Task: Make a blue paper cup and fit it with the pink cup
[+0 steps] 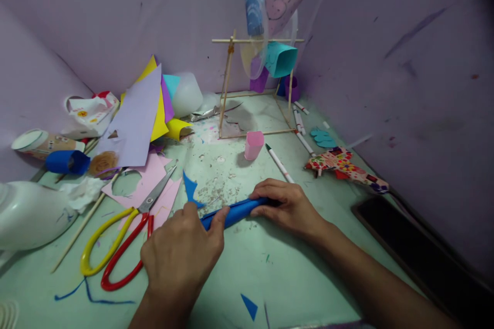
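Fingers of the left hand (183, 249) and right hand (287, 206) grip the blue roll (237, 214) near opposite ends, over the bench (304, 282). Uneven pressure could crease it; early release could let it uncurl.

On the worktop (301, 272), around the rolled sheet (236, 215), scissors (150, 202) lie at nine o'clock, a bottle (34, 216) beyond them; a cup (254, 146) at twelve, the stick frame (227, 79) behind it.

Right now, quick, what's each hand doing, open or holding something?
Left hand: closed, holding the near-left end of the rolled blue sheet.
Right hand: closed, holding the same roll's right end.
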`<state>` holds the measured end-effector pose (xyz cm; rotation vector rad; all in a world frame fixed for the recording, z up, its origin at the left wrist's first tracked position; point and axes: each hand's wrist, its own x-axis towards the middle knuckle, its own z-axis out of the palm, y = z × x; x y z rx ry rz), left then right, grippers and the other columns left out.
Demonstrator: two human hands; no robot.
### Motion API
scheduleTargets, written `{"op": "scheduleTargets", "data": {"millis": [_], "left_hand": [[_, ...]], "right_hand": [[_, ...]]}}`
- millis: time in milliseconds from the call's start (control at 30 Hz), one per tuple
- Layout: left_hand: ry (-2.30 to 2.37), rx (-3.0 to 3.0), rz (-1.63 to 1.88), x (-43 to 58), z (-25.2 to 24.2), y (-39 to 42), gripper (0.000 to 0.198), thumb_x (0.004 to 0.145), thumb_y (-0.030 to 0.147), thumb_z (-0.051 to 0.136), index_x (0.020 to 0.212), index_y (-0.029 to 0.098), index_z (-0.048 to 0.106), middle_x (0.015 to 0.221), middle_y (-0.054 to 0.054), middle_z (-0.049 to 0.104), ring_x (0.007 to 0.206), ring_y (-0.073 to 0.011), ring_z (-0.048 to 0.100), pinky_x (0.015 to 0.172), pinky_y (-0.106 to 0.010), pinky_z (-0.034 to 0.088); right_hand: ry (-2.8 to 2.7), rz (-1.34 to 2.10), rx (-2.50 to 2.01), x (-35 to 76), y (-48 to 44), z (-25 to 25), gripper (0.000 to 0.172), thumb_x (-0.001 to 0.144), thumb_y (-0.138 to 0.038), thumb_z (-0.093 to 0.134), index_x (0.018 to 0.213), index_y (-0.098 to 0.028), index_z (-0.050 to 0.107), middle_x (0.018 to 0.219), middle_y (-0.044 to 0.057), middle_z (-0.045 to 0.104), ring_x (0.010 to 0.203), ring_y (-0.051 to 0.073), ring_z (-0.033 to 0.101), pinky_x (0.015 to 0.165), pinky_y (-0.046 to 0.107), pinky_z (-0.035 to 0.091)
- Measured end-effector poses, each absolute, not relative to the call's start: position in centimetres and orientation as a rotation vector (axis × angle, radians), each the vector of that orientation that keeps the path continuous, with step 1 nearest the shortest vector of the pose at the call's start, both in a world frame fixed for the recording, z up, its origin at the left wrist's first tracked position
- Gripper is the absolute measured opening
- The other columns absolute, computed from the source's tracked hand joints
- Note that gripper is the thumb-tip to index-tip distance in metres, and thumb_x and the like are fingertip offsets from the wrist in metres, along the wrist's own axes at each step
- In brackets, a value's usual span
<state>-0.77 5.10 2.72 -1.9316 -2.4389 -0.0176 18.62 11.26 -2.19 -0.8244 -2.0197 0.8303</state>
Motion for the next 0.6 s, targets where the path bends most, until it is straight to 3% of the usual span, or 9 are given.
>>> {"op": "scheduleTargets", "data": {"millis": [100,200,367,500,600], "left_hand": [[-1.869,-2.094,-0.451,-0.9,2.0,4.8,0.049,0.080,0.047,0.048,0.103,0.006,0.063,0.093,-0.021,0.067,0.087,-0.0377,0.062,0.071,-0.051,0.048],[-1.500,-2.343,-0.516,-0.4,1.2,5.1,0.038,0.080,0.029,0.054,0.108,0.005,0.060,0.104,-0.020,0.066,0.098,-0.0361,0.059,0.087,-0.056,0.041],[-1.420,-2.560,-0.700,-0.6,0.3,5.7,0.023,0.082,0.011,0.050,0.102,0.008,0.059,0.079,-0.011,0.069,0.070,-0.0236,0.062,0.072,-0.045,0.050],[-1.382,-2.620,-1.049,-2.2,0.2,5.4,0.027,0.082,0.014,0.054,0.109,0.014,0.055,0.088,-0.009,0.069,0.078,-0.0213,0.062,0.073,-0.039,0.050],[-1.402,-2.646,-1.075,-3.1,0.0,5.1,0.033,0.082,0.013,0.055,0.115,0.020,0.054,0.096,-0.008,0.069,0.088,-0.0211,0.063,0.083,-0.040,0.049]], "right_hand": [[-2.002,0.826,-0.827,18.5,11.2,-2.2,0.017,0.072,-0.023,0.074,0.086,-0.014,0.069,0.081,0.007,0.067,0.072,0.016,0.063,0.066,0.026,0.051],[-1.979,0.811,-0.804,18.0,10.9,-2.1,0.017,0.071,-0.023,0.074,0.086,-0.015,0.069,0.081,0.007,0.067,0.072,0.016,0.063,0.066,0.026,0.051],[-1.899,0.766,-0.768,17.5,10.0,-1.4,0.021,0.072,-0.022,0.073,0.092,-0.016,0.069,0.085,0.008,0.067,0.077,0.017,0.063,0.068,0.028,0.052],[-1.610,0.834,-0.849,18.0,9.9,0.1,0.024,0.074,-0.025,0.069,0.098,-0.020,0.067,0.098,0.008,0.066,0.079,0.016,0.062,0.063,0.026,0.053],[-1.439,0.947,-1.005,18.6,10.0,1.2,0.013,0.079,-0.022,0.060,0.087,-0.018,0.069,0.086,0.005,0.069,0.072,0.013,0.063,0.061,0.024,0.051]]}}
